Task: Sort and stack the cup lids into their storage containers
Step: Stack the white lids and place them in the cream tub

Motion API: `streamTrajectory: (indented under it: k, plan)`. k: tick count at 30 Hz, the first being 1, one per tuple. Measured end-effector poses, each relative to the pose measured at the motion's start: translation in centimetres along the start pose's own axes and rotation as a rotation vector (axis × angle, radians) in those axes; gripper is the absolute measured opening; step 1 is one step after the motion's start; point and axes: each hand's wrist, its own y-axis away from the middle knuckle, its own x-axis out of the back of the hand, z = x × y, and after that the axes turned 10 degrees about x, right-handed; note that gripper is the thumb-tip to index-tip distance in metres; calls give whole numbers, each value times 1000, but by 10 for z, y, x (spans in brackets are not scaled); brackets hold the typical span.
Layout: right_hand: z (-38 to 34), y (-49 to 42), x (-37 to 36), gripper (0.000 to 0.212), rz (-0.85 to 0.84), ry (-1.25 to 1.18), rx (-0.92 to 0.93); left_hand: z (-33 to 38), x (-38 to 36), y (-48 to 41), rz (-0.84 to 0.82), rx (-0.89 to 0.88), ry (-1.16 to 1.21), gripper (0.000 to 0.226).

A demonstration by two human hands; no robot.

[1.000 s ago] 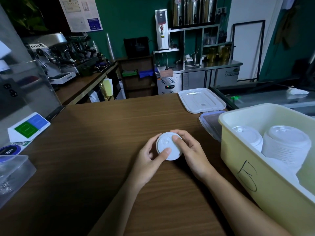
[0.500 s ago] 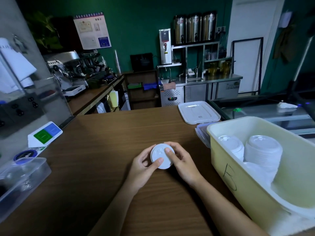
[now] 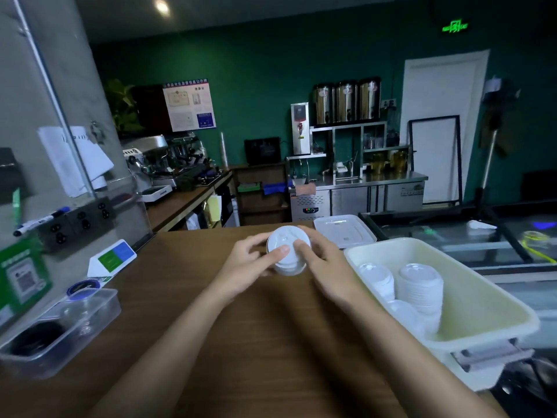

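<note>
Wooden counter (image 3: pixel 271 342). Clear tub (image 3: pixel 90 315) at 8 o'clock, dark stuff inside. Cream bin (image 3: pixel 482 297) at 4 o'clock, binned lid stacks (image 3: pixel 419 285) by its left wall. Centre: small lid stack (image 3: pixel 286 238), left hand (image 3: pixel 247 263) and right hand (image 3: pixel 325 267) both curled round it, thumbs on top. Flat tub cover (image 3: pixel 343 233) at 1 o'clock, just beyond.

White lids (image 3: pixel 287 250) above a brown wood-grain counter (image 3: pixel 187 285); white lid stacks (image 3: pixel 420 286) in a pale yellow bin (image 3: pixel 488 309); green walls (image 3: pixel 256 86).
</note>
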Motion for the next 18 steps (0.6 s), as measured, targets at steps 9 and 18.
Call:
streamTrajectory:
  k: [9, 18]
  plan:
    - [-16, 24, 131, 24, -60, -84, -250, 47, -88, -23, -81, -133, -356, 44]
    - [-5, 51, 210, 72, -302, 145, -396, 56, -155, -41, -228, -73, -594, 36]
